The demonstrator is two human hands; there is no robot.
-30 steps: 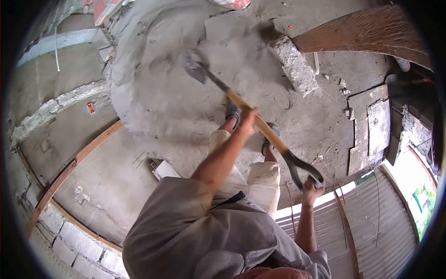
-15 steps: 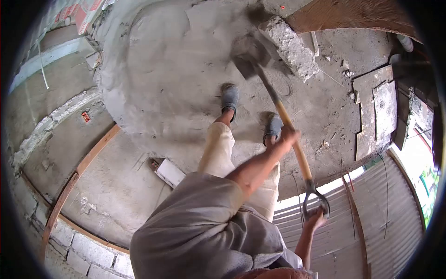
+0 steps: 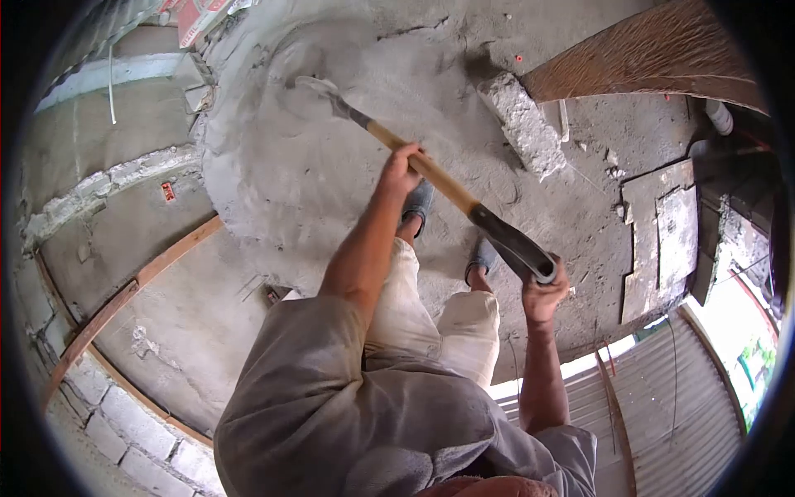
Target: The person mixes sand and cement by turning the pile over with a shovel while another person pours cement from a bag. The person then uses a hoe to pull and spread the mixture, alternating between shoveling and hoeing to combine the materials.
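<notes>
A shovel (image 3: 448,185) with a wooden shaft and a dark D-shaped grip slants across the upper middle of the head view. My left hand (image 3: 401,169) is closed around the shaft, partway toward the blade. At the other end, my right hand (image 3: 546,291) has its fingers wrapped round the grip. The blade (image 3: 319,85) lies at the grey, powdery mix (image 3: 286,124) spread over the floor, and its edge is partly blurred. Both my shoes stand on the floor below the shaft, the left one (image 3: 419,205) close under it.
A rough concrete block (image 3: 523,124) lies right of the mix, by a brown wooden piece (image 3: 646,54). Worn boards (image 3: 662,236) rest at the right. Wooden strips (image 3: 137,286) and block masonry (image 3: 145,455) border the left side; corrugated sheeting (image 3: 679,398) stands lower right.
The shovel's blade has swung left, away from the concrete block to the mix. My left hand has moved up and left with the shaft, and my right hand has risen with the grip.
</notes>
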